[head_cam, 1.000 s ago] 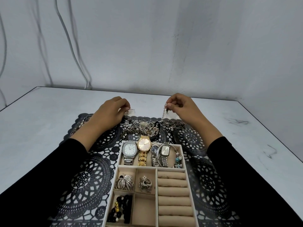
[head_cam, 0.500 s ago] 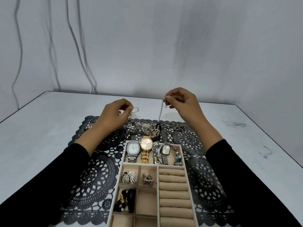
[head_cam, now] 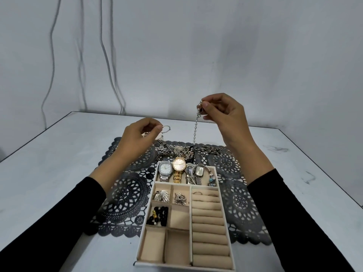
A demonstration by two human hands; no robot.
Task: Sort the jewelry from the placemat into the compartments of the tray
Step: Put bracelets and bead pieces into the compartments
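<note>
**Chain hanging from the right hand, hoop in the left**

Tray (head_cam: 177,246) is sitting at lower centre on the black lace placemat (head_cam: 125,195). Its nearest compartments are showing bare lining, and watches (head_cam: 179,165) are filling the farthest one. Above it, the left hand (head_cam: 137,138) is pinching a small open hoop (head_cam: 166,128). The right hand (head_cam: 225,116), higher, is pinching the top of a silver chain (head_cam: 195,128), which is hanging down to the jewelry pile (head_cam: 182,150) at the placemat's far edge. Whether its lower end is hanging free is unclear.

The step in hand is looking like picking pieces out of the pile. The next move is probably calling for lifting the chain clear without snagging, then lowering it into a bare compartment.

A pale marbled table (head_cam: 59,163) is spreading around, and a grey wall (head_cam: 196,46) with cables (head_cam: 106,55) is standing behind.
</note>
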